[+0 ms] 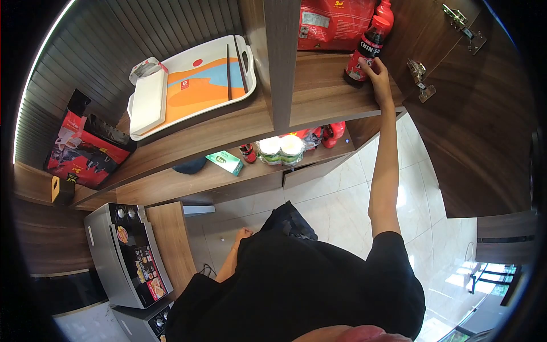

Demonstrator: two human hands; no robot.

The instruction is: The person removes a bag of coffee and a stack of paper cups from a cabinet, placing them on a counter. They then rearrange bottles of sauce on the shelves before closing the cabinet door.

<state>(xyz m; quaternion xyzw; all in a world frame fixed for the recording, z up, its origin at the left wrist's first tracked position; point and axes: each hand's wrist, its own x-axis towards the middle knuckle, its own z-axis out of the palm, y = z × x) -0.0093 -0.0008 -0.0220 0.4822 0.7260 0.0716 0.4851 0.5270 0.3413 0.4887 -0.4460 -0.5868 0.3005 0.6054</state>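
Note:
Inside the upper right cabinet, my right hand (377, 78) grips a dark sauce bottle (364, 54) with a red cap and a CHIN-SU label. The bottle stands nearly upright at the shelf's front, my thumb and fingers around its lower side. Right behind it is a second red bottle (385, 12), and to its left a large red packet (335, 25). My left hand (245, 232) hangs low beside my body, over the floor. Its fingers look curled, and nothing shows in them.
An open cabinet door (484, 125) with metal hinges stands at right. Left of the divider (281, 68) lie a patterned tray (248, 94) with chopsticks and a red-black bag (85, 148). Below are a green box (225, 162), wrapped cups (280, 149) and an oven (128, 256).

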